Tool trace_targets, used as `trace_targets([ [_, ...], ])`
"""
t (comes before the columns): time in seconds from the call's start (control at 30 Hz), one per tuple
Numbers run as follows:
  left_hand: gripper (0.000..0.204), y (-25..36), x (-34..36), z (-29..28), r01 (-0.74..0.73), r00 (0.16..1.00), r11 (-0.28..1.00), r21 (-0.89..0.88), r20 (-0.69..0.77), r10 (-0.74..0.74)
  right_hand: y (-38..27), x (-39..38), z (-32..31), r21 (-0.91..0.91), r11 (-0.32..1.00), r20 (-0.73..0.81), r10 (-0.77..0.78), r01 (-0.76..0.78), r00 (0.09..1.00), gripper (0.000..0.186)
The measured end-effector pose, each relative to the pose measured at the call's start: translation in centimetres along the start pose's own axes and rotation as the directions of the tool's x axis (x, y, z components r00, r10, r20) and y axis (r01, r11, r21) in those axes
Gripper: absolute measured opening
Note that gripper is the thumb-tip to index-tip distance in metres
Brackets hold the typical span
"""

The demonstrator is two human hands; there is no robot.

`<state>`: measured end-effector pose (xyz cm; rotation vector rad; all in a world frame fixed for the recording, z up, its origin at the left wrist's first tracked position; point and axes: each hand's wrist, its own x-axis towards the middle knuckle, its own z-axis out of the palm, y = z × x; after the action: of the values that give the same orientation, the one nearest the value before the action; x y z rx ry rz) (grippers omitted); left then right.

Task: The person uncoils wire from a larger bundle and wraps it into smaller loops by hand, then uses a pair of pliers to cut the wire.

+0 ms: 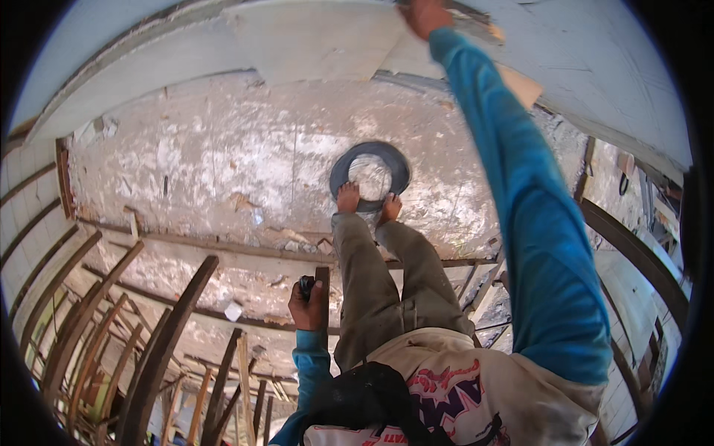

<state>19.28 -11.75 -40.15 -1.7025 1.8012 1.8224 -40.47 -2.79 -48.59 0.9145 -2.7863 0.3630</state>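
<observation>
My left hand [305, 311] is closed at lower centre, around a small black object [306, 284] whose kind I cannot make out. Its thumb side rests against an upright brown wooden post [322, 297]. High at the top edge, my right hand [427, 16] reaches out at the end of a stretched, blue-sleeved arm. Those fingers are blurred and partly cut off, close to the edge of a pale panel [312, 37]. Something dark shows at the fingertips, too unclear to name. Both my bare feet stand on a black tyre [394, 167] lying flat.
Below the tyre spreads a dusty, stained floor [245, 163] with scattered debris. Several dark wooden beams [167, 349] slant up at lower left. A wooden rail [245, 249] runs across behind my legs. Another curved beam [639, 256] stands at right, near a pale wall [595, 67].
</observation>
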Motion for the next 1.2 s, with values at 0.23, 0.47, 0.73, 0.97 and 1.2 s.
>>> trace_targets([
  [0.23, 0.014, 2.8, -0.8, -1.7, 0.202, 0.975, 0.969, -0.141, -0.063, -0.213, 2.6, 4.5, 3.2, -0.131, 0.991, 0.311, 0.037, 0.005, 0.950, 0.065],
  [0.47, 0.020, 2.8, -1.1, -1.0, 0.320, 0.944, 0.774, -0.546, 0.117, -0.308, 3.7, 2.4, 3.8, -0.048, 0.987, 0.130, -0.143, 0.151, 0.981, 0.040],
  [0.73, 0.029, 5.6, -2.0, 0.1, 0.355, 0.933, 0.678, -0.644, 0.193, -0.305, -1.8, -10.5, -1.0, 0.357, 0.837, 0.563, 0.160, -0.414, 0.810, 0.046],
  [0.97, 0.017, 10.3, -3.4, 1.3, 0.293, 0.947, 0.846, -0.445, 0.259, -0.191, -13.3, -36.1, -13.4, 0.502, 0.401, 0.863, -0.183, -0.766, 0.471, 0.042],
  [1.2, 0.027, 9.9, -3.3, -0.4, 0.279, 0.937, 0.948, -0.153, 0.259, -0.234, -16.3, -37.7, -18.5, 0.695, 0.604, 0.680, -0.378, -0.389, 0.628, 0.039],
])
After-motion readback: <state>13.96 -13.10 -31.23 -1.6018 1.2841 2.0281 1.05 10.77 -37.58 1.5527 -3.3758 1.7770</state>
